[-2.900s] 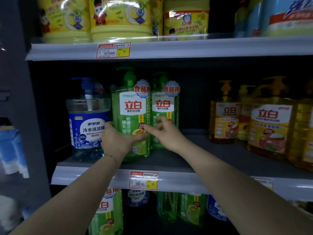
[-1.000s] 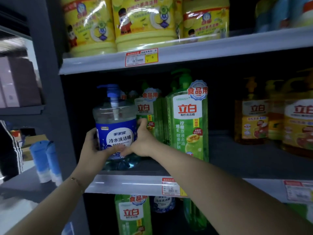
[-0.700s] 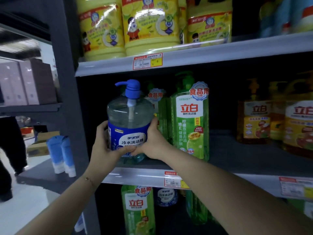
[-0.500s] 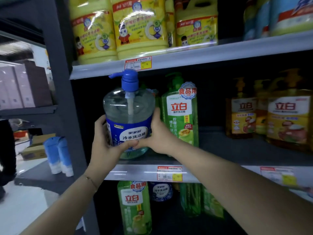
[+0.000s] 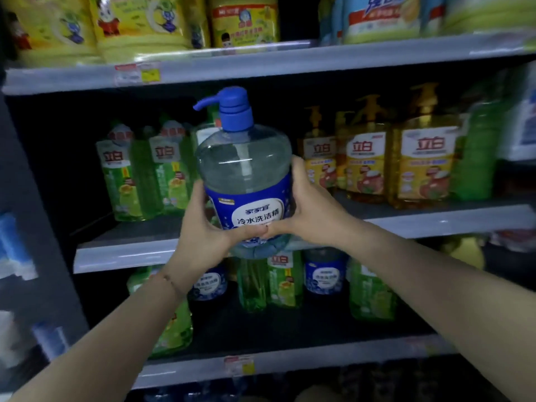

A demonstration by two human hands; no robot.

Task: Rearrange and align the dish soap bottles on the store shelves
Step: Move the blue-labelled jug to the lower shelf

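Observation:
A large clear pump bottle with a blue label and blue pump head (image 5: pixel 246 172) is held upright in the air in front of the middle shelf (image 5: pixel 127 253). My left hand (image 5: pixel 203 227) grips its lower left side and my right hand (image 5: pixel 310 210) grips its right side, thumbs meeting under the label. Behind it on the middle shelf stand green dish soap bottles (image 5: pixel 145 175) at the left and yellow-orange pump bottles (image 5: pixel 397 166) at the right.
The lower shelf (image 5: pixel 290 364) holds more green bottles (image 5: pixel 281 280) and small blue-labelled bottles (image 5: pixel 324 274). Yellow jugs (image 5: pixel 139 21) and blue-labelled containers (image 5: pixel 383 15) line the top shelf (image 5: pixel 290 62). A dark upright post (image 5: pixel 34 227) bounds the shelves at the left.
Both hands took the blue-labelled pump bottle off the left end of the middle shelf and carried it up and to the right. The view has swung right and down.

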